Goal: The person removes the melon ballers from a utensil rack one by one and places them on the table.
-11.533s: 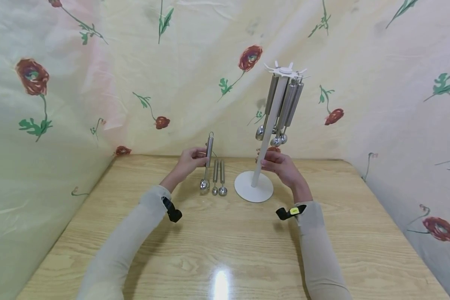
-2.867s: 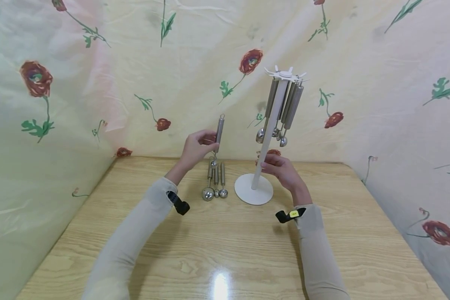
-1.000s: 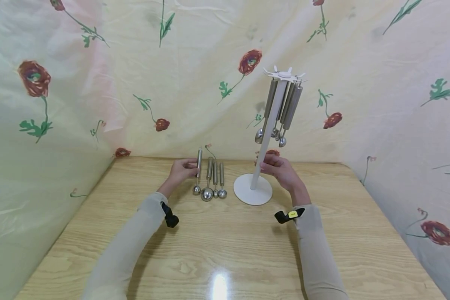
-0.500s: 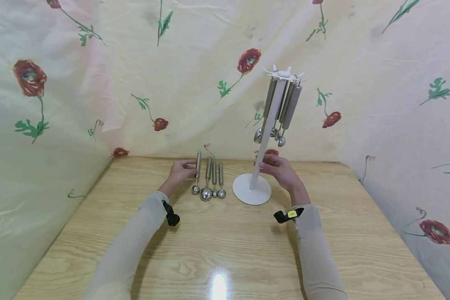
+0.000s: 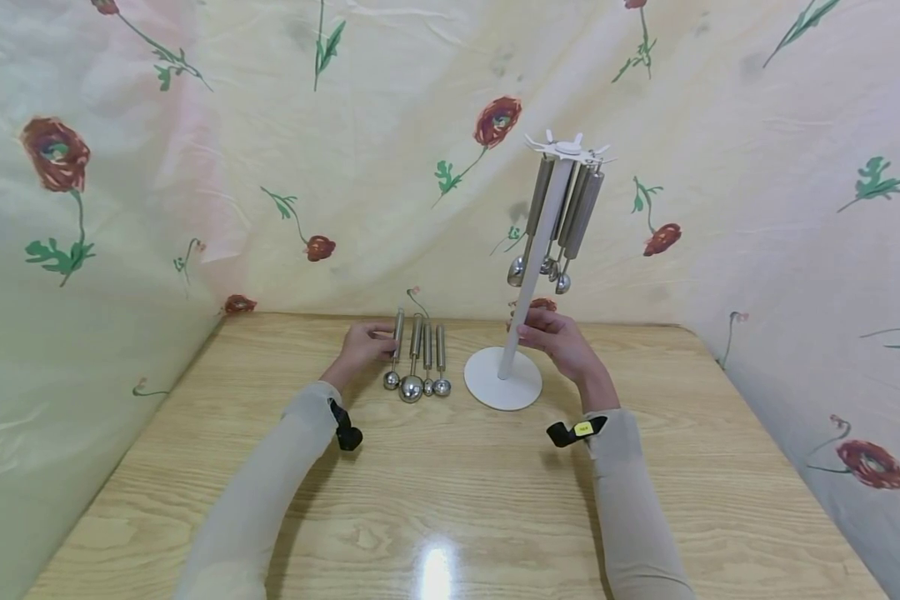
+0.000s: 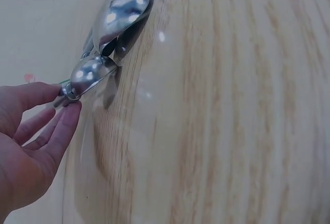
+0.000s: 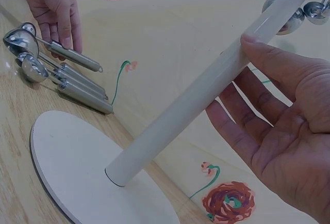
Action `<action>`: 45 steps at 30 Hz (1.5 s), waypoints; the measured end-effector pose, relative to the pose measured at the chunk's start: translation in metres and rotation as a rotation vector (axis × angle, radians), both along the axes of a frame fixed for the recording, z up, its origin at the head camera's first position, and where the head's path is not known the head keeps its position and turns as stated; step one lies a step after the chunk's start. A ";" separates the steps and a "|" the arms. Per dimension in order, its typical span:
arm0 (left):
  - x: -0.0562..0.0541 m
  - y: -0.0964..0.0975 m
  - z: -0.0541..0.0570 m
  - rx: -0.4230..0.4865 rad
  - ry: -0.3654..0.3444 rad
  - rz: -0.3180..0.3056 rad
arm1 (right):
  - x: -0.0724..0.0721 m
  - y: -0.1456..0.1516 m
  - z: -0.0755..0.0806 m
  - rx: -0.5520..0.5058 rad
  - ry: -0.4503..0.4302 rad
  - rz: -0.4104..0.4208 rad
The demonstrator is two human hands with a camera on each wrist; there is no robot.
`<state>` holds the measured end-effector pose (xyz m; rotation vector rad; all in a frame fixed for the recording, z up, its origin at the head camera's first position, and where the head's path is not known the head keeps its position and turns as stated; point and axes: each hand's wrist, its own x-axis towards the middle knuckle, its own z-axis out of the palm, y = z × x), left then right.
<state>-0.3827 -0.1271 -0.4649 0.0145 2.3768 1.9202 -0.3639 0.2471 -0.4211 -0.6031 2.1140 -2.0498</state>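
Observation:
My left hand (image 5: 363,343) pinches the handle of a steel scoop (image 5: 397,333) with a small round bowl. It is the leftmost of a row, its bowl low at the table and its handle end slightly raised. Beside it lie a larger scoop (image 5: 411,388) and two smaller ones, bowls toward me. My right hand (image 5: 561,340) grips the white pole (image 5: 534,275) of a stand, thumb on the near side, fingers behind. In the right wrist view, the left hand's fingertips (image 7: 66,39) are on the scoop's handle.
Several steel scoops (image 5: 585,217) hang by their handle ends from the stand's white hooked top (image 5: 567,148). The stand's round base (image 5: 487,390) sits on the wooden table (image 5: 390,500). A flowered cloth (image 5: 390,167) rises behind the table's back edge.
The left hand has brought the small scoop down and left to the row's end, lately lowering its handle. The larger scoop held earliest now lies in the row. The right hand stays on the pole.

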 end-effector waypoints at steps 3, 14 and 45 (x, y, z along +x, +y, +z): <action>-0.001 0.001 0.000 -0.012 -0.006 -0.007 | 0.000 0.000 0.000 -0.001 -0.001 0.000; -0.001 0.007 0.004 -0.081 -0.019 -0.001 | 0.000 -0.001 0.000 -0.013 -0.002 -0.004; 0.007 -0.001 0.006 -0.189 0.009 0.009 | 0.000 0.000 0.001 0.002 0.009 -0.012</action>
